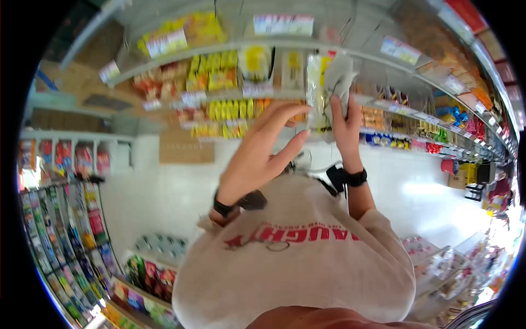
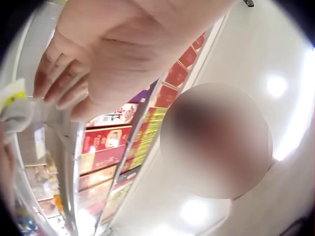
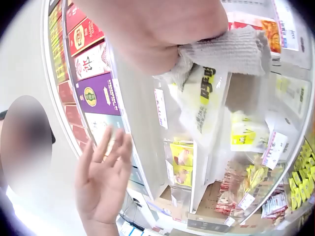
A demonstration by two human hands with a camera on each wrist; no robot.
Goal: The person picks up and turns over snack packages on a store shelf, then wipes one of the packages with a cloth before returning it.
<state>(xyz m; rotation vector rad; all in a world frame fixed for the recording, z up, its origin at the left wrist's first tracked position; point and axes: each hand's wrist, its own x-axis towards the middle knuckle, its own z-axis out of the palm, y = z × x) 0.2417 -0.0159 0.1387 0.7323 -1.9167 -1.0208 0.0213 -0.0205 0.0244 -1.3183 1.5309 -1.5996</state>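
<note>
My right hand (image 1: pixel 346 129) grips a greyish-white cloth (image 3: pixel 226 54), bunched up between the fingers. Right against the cloth is a clear and white snack package (image 3: pixel 199 105) with yellow and black print; in the head view the package (image 1: pixel 315 82) stands upright at the shelf front. I cannot tell whether the right fingers hold the package too. My left hand (image 1: pixel 263 148) is raised to the left of the package, thumb apart from the fingers and nothing in it. In the right wrist view the left hand (image 3: pixel 104 182) shows its palm with fingers loosely spread.
Shelves in front carry yellow snack packs (image 1: pixel 213 71) and price tags (image 1: pixel 282 24). Red and purple boxes (image 3: pixel 96 93) line an upper shelf. A cardboard box (image 1: pixel 186 147) lies on the white floor to the left. More stocked racks (image 1: pixel 71 230) stand behind at the left.
</note>
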